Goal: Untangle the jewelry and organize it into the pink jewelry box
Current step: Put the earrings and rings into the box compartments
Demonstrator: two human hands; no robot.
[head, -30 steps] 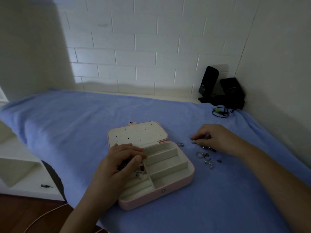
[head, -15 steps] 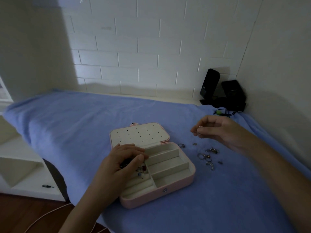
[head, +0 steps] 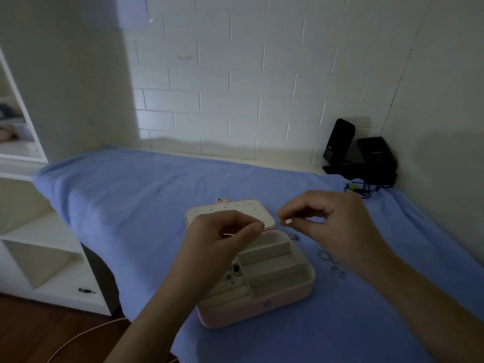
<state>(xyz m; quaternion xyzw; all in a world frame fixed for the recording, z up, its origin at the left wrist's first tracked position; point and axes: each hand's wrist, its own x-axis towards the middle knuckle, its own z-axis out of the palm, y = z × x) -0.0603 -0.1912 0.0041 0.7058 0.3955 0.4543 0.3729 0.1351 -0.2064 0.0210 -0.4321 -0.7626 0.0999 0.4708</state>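
Hold pinches firm: left hand [head: 222,241] on thin strand [head: 228,234], right hand [head: 332,224] on tiny piece [head: 289,221] (unidentifiable); ease apart over pink jewelry box [head: 262,314].

jewelry box [head: 262,307] on blanket [head: 131,205], loose rings [head: 331,260] to its right, speakers [head: 366,158] at far-right corner

Both hands hover above the open pink jewelry box [head: 264,309] on the blue cloth [head: 125,205]. The left hand [head: 222,239] has its fingers curled, thumb against forefinger; what it holds is too small to tell. The right hand [head: 332,224] pinches a tiny pale piece [head: 288,221]. Loose rings [head: 330,260] lie just beside the box, and black devices [head: 366,158] stand in the corner.
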